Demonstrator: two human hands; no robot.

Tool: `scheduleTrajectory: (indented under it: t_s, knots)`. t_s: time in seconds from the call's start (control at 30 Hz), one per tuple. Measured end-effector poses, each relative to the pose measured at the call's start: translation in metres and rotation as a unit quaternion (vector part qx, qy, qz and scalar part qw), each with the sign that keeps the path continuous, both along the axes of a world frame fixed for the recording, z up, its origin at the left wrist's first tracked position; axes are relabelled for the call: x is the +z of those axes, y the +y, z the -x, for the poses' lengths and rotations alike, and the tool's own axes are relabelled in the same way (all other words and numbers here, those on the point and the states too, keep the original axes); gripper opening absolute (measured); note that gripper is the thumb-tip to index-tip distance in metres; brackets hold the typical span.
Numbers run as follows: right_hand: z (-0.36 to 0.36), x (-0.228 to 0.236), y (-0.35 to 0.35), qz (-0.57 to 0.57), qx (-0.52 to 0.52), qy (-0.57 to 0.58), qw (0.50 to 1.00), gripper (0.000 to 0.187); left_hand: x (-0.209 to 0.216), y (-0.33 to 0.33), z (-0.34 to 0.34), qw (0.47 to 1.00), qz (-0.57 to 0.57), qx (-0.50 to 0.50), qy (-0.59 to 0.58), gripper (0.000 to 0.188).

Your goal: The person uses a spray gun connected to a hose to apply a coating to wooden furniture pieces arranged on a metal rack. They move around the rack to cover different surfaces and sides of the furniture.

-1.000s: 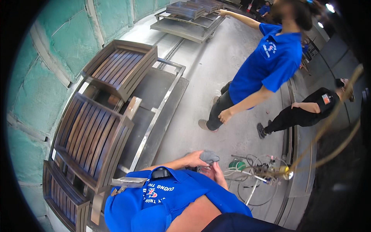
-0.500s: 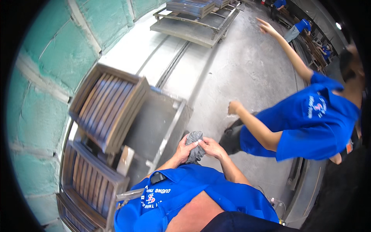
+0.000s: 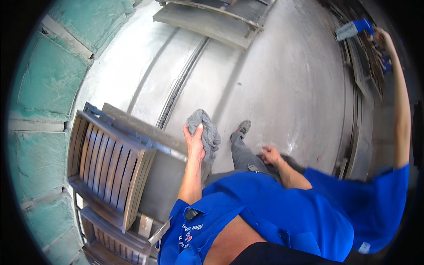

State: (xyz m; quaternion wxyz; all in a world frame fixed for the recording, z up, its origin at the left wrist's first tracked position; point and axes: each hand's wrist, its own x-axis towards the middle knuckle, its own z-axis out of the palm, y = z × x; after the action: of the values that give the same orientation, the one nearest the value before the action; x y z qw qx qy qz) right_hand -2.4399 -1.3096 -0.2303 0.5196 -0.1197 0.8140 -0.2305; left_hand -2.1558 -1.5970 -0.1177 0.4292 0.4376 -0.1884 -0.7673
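My left hand (image 3: 194,143) is closed on a crumpled grey cloth (image 3: 206,132), its thumb pressed on the front. Part of the cloth hangs down beside the wrist, above the grey floor. My right hand (image 3: 271,155) is apart from the cloth, out over dark trouser legs. Its fingers are loosely bent and a little apart, slightly blurred, with nothing visible in them. To the left of my left forearm stands a stack of dark brown slatted wooden frames (image 3: 106,160) on a low grey platform (image 3: 161,187).
A co-worker in a blue shirt (image 3: 375,212) stands close at my right, one arm (image 3: 401,101) raised. More slatted wooden pieces (image 3: 115,240) stand at the lower left. A metal trolley (image 3: 203,25) lies ahead near floor rails (image 3: 185,75). Green padded wall panels (image 3: 48,106) line the left.
My hands have come apart; the cloth went from both hands to the left alone and hangs looser. My right hand moved right. My view has shifted, and the co-worker now appears farther right.
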Motion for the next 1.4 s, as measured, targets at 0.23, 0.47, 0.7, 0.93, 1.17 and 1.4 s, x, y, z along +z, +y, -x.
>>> scheduleTrajectory:
  t_s: [0.23,0.47,0.7,0.93,1.17,1.4]
  knots:
    - [0.196,0.027,-0.039,-0.053,-0.065,0.035,0.996,0.051,-0.049,-0.131,0.196,0.999,-0.026,0.031,0.025,0.056]
    - [0.340,0.081,-0.140,-0.004,-0.206,0.054,0.977,0.051,-0.065,-0.341,0.350,0.992,0.116,0.041,0.013,0.064]
    - [0.377,0.056,-0.241,-0.065,-0.187,0.019,0.980,0.048,-0.094,-0.617,0.484,0.971,0.220,0.080,-0.042,0.067]
    - [0.386,0.098,-0.347,-0.174,-0.124,-0.117,0.970,0.061,-0.143,-0.758,0.577,0.958,0.243,0.069,-0.138,0.057]
    - [0.424,0.119,-0.413,-0.169,-0.191,-0.017,0.967,0.060,-0.151,-0.784,0.590,0.899,0.326,0.069,-0.283,0.055]
    - [0.434,0.118,-0.448,-0.212,-0.102,-0.048,0.971,0.056,-0.163,-0.773,0.630,0.875,0.350,0.056,-0.329,0.056]
